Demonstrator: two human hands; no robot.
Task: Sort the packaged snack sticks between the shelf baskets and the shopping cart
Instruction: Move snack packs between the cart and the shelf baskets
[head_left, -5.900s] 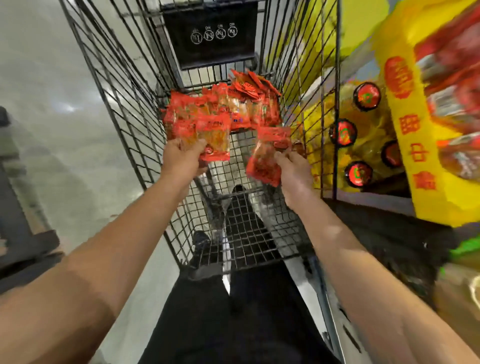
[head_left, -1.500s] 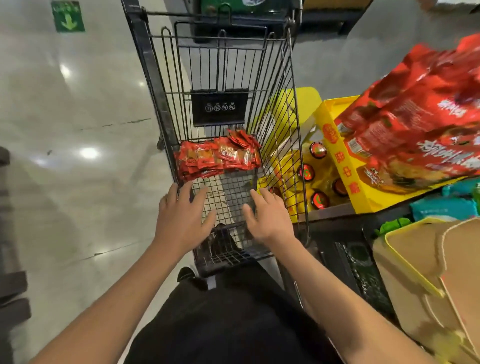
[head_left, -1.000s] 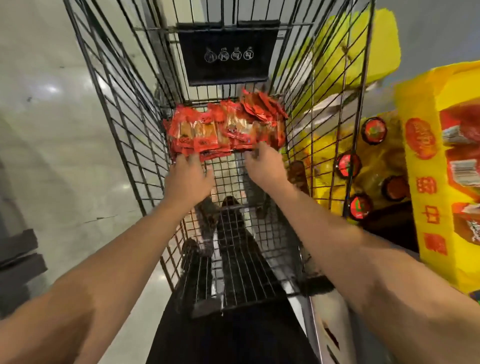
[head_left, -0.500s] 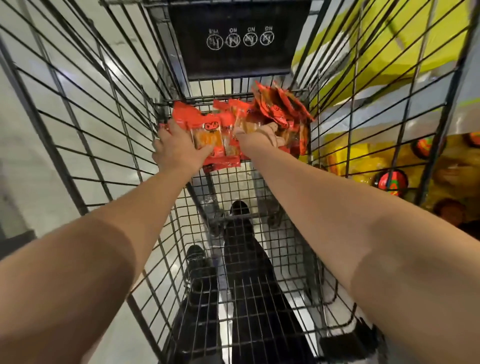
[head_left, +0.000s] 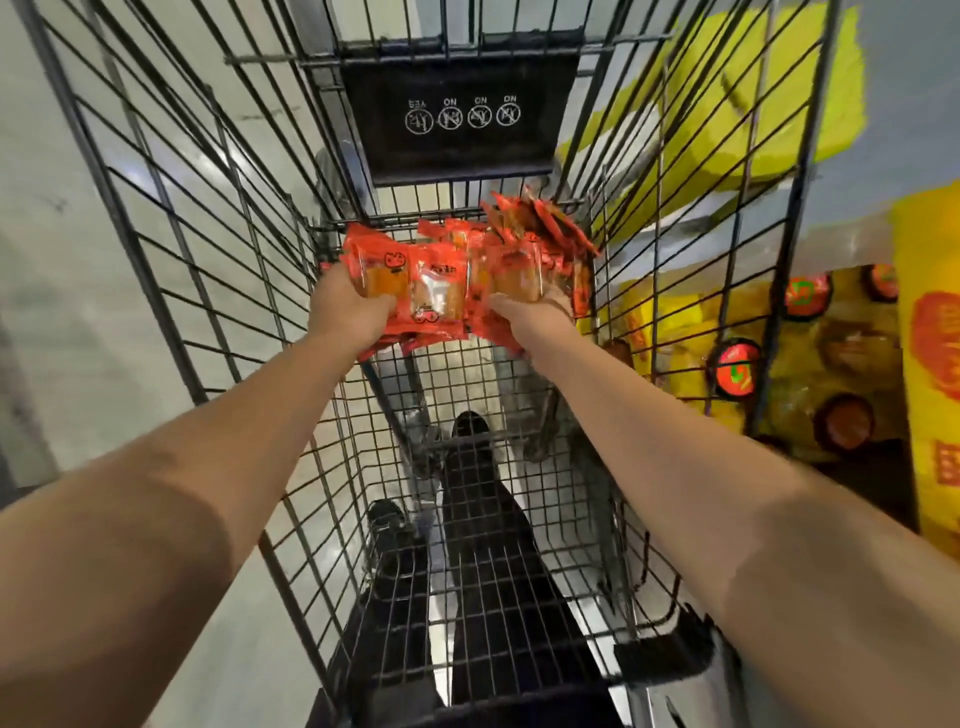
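Snack packets (head_left: 441, 280): orange-red wrappers, clear windows showing tan-orange contents, small dark markings printed on the fronts. Shopping cart (head_left: 171, 260): black wire in a rectangular grid pattern. Placard (head_left: 457, 119) on the cart's far end: black, four white circular symbols with white lettering. Display box (head_left: 930, 364) at right: yellow, printed with red characters. Bottle caps (head_left: 736, 370): red with green marks, ringed black. Floor (head_left: 78, 291): pale grey, glossy highlights noted

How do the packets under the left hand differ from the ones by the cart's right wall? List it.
The left-hand packets lie flat, faces up; the right-wall packets stand tilted on edge. The left hand grips the first; no hand holds the second. Both are red-orange, inside the cart.
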